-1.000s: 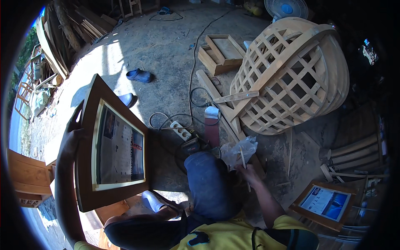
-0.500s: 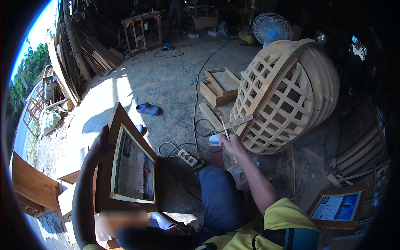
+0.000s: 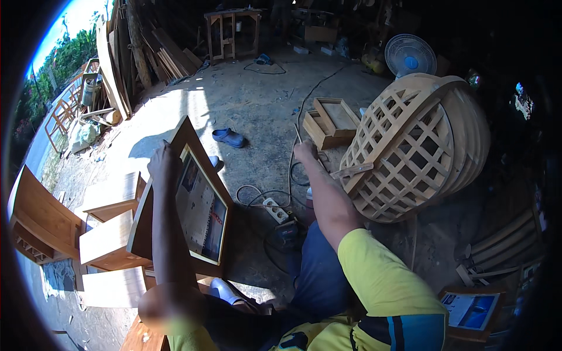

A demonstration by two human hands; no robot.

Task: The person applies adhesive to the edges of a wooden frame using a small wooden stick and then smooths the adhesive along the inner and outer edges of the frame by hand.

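A brown wooden frame [image 3: 198, 151] stands tilted at my left knee. Printed paper [image 3: 202, 205] covers its middle, with pale tape along the paper's edges. My left hand [image 3: 164, 162] is closed on the frame's upper left edge. Stretched out ahead of me, my right hand [image 3: 305, 151] is closed around a thin pale stick [image 3: 297, 132], whose upper end points up and away; its lower part is hidden by the hand. Beyond that hand lie two shallow wooden drawers [image 3: 323, 138], one resting on the other. Below my right forearm, a container is mostly hidden.
A latticed, rounded wooden piece [image 3: 410, 152] fills the right side. A white power strip [image 3: 275, 210] and looping cables lie ahead of my knees. Wooden boxes [image 3: 111, 240] stand at left. A second papered frame [image 3: 471, 310] lies at lower right; a blue clog [image 3: 229, 138] is farther off.
My right hand has moved forward and away with the stick, and the arm is straighter. My left hand's grip sits nearer the frame's top corner. The whole view has shifted.
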